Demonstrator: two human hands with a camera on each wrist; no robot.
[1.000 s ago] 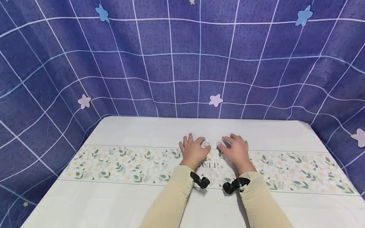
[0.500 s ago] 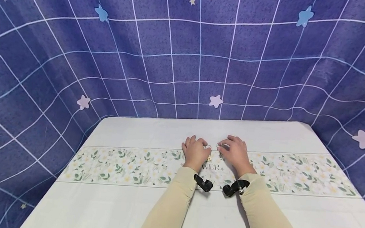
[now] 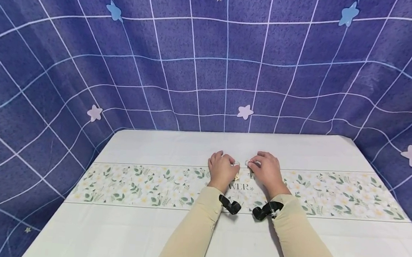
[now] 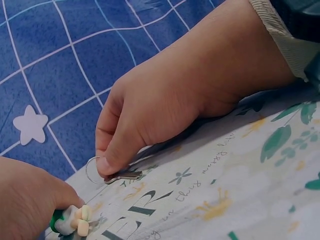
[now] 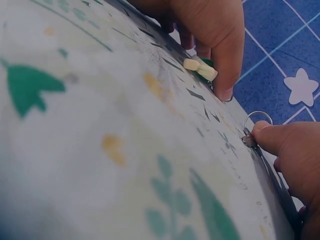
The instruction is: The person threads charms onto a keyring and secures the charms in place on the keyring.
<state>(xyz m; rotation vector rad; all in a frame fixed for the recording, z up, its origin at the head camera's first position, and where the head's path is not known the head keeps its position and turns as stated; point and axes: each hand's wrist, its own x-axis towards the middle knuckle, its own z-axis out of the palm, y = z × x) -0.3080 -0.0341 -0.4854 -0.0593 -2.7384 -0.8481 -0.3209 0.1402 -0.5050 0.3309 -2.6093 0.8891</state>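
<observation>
My right hand [image 3: 267, 170] pinches a thin metal key ring [image 5: 257, 114] between thumb and forefinger. A key [image 4: 123, 176] hangs from that ring and lies along the tabletop; it looks silvery in the left wrist view. Beside it, my left hand [image 3: 222, 170] has thumb and forefinger closed on the ring [image 3: 237, 163] of a keychain. The small charm [image 5: 201, 69] on this keychain is cream, white and green, and sits under the left thumb. Its shape is partly hidden by the hand. A short gap separates the two hands.
A white table [image 3: 125, 236] carries a floral printed band [image 3: 141, 184] with lettering under the hands. Behind it hangs a blue curtain [image 3: 181, 72] with a grid and stars. Black straps with small cameras [image 3: 233, 207] sit on both wrists.
The left hand's spread thumb and fingers have come together on the keychain's ring, and the hand has shifted slightly right. The right thumb and forefinger have closed on the key ring.
</observation>
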